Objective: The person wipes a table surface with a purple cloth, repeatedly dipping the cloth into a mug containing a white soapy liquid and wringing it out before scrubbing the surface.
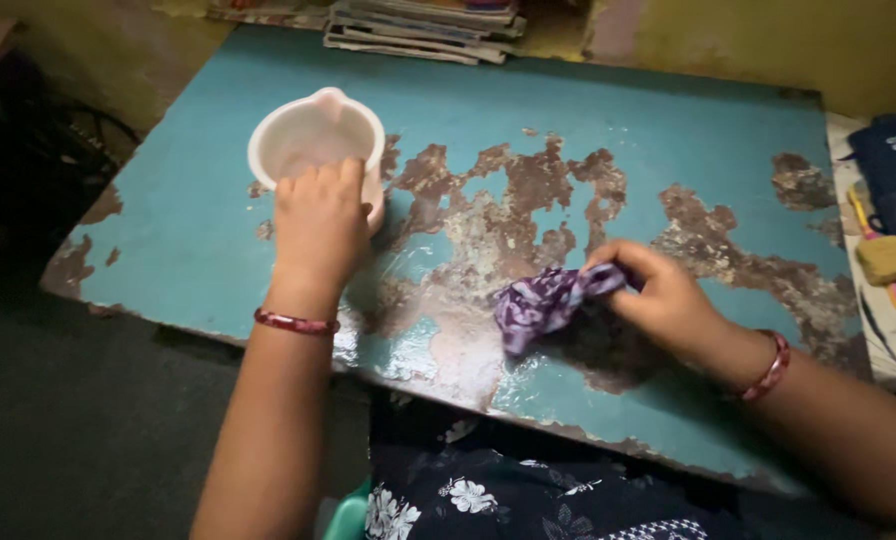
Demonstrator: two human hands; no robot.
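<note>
Head view, single frame. Left hand [318,215] rests on the near rim of a white spouted jug [313,140], fingers pressed together and curled over the lip, gripping it; the jug stands near the bench's far-left corner. Right hand [663,295] sits near the middle of the bench, toward the near edge, its fingers pinching a bunched purple patterned cloth [548,300], which lies touching the surface. Bench [568,110] is turquoise with large brown patches where paint has flaked; the area between cloth and near edge looks glossy, probably wet. Red bangle on each wrist. Stack of papers [423,25] beyond the far edge; yellow sponge-like block [883,258] off the right edge. Risks, as judged: the jug is held by the rim alone from one side, so a tug or tilt could tip it and spill any contents, which cannot be made out. Wet film near the near edge could run off onto the lap below. Loose paint flakes may snag or smear into the cloth.
</note>
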